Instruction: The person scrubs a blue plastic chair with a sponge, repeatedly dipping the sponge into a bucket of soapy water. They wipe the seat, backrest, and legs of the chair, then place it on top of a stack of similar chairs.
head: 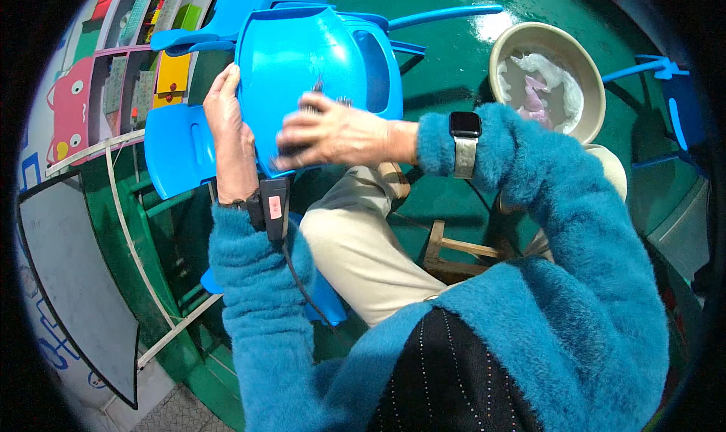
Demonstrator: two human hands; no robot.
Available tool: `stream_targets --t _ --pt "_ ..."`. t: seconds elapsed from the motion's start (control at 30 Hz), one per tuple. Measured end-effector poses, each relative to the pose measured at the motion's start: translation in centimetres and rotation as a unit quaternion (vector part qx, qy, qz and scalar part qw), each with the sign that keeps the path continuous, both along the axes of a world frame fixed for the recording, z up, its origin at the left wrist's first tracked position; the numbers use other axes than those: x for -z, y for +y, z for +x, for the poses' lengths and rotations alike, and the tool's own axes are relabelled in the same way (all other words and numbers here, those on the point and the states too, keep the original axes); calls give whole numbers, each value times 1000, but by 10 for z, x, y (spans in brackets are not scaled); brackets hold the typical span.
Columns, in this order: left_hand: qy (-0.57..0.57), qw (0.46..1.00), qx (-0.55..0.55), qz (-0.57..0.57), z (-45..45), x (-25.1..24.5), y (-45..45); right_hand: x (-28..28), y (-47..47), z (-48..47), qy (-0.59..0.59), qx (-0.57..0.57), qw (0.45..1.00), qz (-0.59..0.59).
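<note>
A blue plastic chair (300, 46) is tilted up before me, its smooth, wet-looking panel facing me and an oval handle slot at its right. With my left hand (228, 103) I grip the panel's left edge, the thumb near its upper part. My right hand (332, 128) lies over the lower middle of the panel, blurred by motion. Under its spread fingers shows a dark scrubber (309, 108), mostly hidden; its exact kind cannot be told. More blue chair parts (178, 143) stick out behind and to the left.
A beige basin (596, 75) with sudsy water and a pink cloth (533, 100) stands on the green floor at the upper right. A wooden stool (435, 242) is beside my leg. At left are toy shelves (123, 52) and a whiteboard (85, 284). Another blue chair (678, 114) stands far right.
</note>
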State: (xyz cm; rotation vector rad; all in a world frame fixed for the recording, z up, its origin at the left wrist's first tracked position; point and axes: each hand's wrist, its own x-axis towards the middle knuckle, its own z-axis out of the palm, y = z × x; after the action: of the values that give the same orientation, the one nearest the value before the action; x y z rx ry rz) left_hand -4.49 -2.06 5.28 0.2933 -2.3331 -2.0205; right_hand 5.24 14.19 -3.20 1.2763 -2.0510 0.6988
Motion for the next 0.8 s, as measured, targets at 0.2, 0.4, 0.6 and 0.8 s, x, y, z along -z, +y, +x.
stream_targets --t 0.2,0.4,0.6,0.8 --pt "-1 999 12 31 5 7 -14 -6 -13 -2 -17 116 991 -56" --pt "-11 999 -10 38 7 11 -20 21 2 24 -87 -9 996 33" --pt "-12 999 -7 50 5 15 -24 27 30 34 -86 -2 990 114" --pt "10 1000 -1 20 -1 20 -33 2 -18 6 -41 51 998 -18"
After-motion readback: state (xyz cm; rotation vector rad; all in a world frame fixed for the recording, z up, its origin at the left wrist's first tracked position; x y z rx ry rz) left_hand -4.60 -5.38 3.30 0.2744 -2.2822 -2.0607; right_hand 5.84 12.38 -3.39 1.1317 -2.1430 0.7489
